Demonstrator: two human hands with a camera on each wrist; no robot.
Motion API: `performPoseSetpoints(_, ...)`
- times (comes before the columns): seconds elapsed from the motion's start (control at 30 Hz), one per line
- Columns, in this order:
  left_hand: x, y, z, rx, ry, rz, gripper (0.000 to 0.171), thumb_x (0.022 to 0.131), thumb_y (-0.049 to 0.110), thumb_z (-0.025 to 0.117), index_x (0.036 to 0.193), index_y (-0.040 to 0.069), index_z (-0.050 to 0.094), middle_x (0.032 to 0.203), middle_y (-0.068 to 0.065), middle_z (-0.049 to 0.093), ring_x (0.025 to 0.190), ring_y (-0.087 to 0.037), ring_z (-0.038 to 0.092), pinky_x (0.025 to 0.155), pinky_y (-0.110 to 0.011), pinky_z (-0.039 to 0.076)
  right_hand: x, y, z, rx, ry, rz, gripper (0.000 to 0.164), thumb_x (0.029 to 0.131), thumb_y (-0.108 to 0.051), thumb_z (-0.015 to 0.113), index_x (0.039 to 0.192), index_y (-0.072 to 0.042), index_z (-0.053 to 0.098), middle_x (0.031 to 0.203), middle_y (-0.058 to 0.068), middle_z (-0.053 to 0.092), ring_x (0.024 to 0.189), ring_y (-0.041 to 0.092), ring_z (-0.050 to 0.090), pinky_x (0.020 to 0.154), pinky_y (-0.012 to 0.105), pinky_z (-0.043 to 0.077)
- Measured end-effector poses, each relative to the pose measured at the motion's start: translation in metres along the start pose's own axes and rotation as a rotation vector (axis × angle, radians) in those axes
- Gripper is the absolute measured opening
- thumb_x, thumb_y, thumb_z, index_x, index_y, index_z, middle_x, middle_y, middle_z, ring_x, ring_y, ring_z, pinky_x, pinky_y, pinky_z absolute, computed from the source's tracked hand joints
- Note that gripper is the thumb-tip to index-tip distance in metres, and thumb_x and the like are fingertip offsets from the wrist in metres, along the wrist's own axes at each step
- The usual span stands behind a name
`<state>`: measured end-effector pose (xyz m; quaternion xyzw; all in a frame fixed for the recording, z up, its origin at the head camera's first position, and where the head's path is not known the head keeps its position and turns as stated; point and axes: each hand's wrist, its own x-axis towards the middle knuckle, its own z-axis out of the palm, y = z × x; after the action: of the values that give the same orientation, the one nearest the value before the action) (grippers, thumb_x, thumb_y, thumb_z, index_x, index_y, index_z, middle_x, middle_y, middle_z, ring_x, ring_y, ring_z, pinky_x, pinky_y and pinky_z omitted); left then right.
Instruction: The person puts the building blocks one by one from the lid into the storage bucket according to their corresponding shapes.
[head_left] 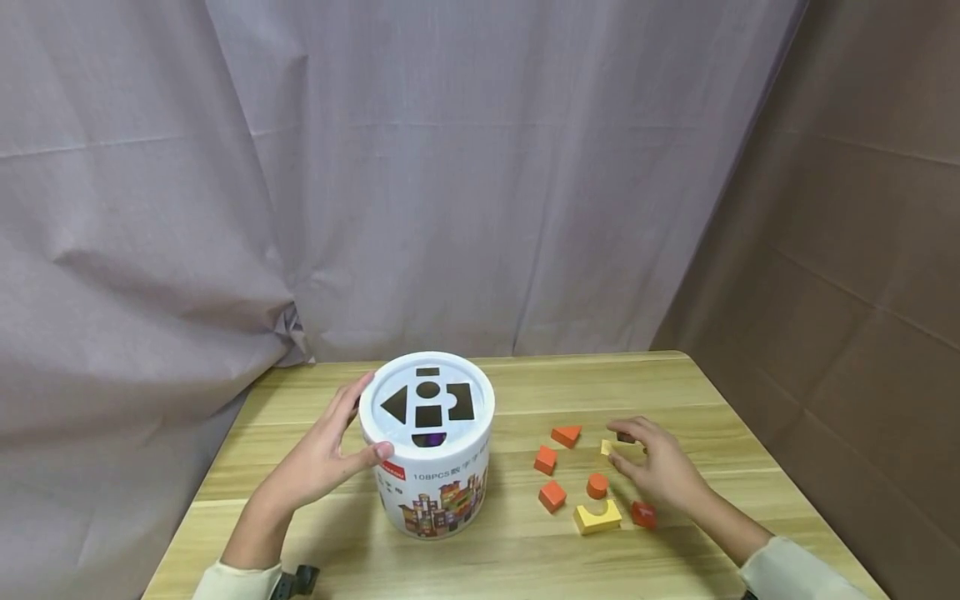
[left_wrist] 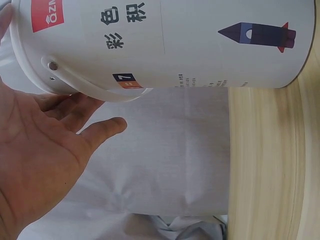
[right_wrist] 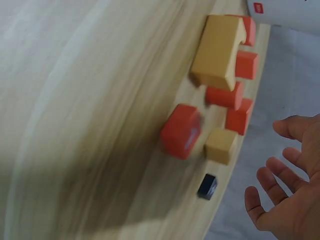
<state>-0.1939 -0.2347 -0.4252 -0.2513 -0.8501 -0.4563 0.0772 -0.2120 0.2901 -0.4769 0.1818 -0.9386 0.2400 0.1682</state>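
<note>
A white toy-block bucket point(head_left: 442, 496) stands left of centre, its pale lid point(head_left: 465, 433) cut with several shaped holes. My left hand point(head_left: 315, 467) rests against its left side, thumb on the front rim and fingers spread toward the back; the little finger stands free in the left wrist view. My right hand point(head_left: 663, 467) hovers with loosely bent fingers over a small yellow block point(head_left: 605, 447) and a black block point(right_wrist: 207, 186). Nearby lie a red block point(head_left: 643, 514) with a printed mark, a yellow arch block point(head_left: 597, 518) and an orange-red cylinder point(head_left: 597, 486).
Between bucket and right hand lie an orange-red triangular block point(head_left: 566, 435) and two orange-red blocks, the upper one point(head_left: 546, 459) and the lower one point(head_left: 552, 496). The wooden table point(head_left: 517, 567) ends at grey curtains point(head_left: 465, 208) behind and a brown cloth point(head_left: 840, 333) on the right.
</note>
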Motion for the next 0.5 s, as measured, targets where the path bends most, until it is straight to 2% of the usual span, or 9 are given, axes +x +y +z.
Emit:
performPoseSetpoints(0.1, 0.0, -0.001, 0.0, 0.002, 0.0, 0.0, 0.106, 0.097, 0.035, 0.086, 0.178, 0.029, 0.019, 0.179, -0.014, 0.031, 0.161, -0.051, 0.039, 0.125, -0.082, 0.033, -0.004, 0.007, 0.002, 0.012, -0.016, 0.033, 0.047, 0.091, -0.006, 0.091, 0.134, -0.003, 0.074, 0.125, 0.012, 0.076, 0.11, 0.037, 0.075, 0.087, 0.057, 0.066)
performPoseSetpoints(0.17, 0.0, -0.002, 0.0, 0.002, 0.001, 0.003, 0.106, 0.097, 0.034, 0.086, 0.178, 0.03, 0.018, 0.179, -0.013, 0.031, 0.161, -0.051, 0.038, 0.125, -0.082, 0.033, -0.006, 0.011, 0.002, 0.022, -0.022, 0.052, 0.047, 0.091, -0.005, 0.09, 0.134, -0.001, 0.074, 0.127, 0.015, 0.076, 0.111, 0.04, 0.074, 0.087, 0.06, 0.065)
performPoseSetpoints(0.5, 0.0, -0.002, 0.0, 0.002, 0.002, 0.007, 0.107, 0.097, 0.035, 0.086, 0.178, 0.033, 0.017, 0.18, -0.012, 0.029, 0.162, -0.049, 0.038, 0.125, -0.081, 0.033, -0.009, 0.03, 0.015, 0.013, -0.046, 0.075, 0.043, 0.091, -0.008, 0.091, 0.13, 0.001, 0.075, 0.127, 0.018, 0.076, 0.11, 0.039, 0.074, 0.09, 0.06, 0.065)
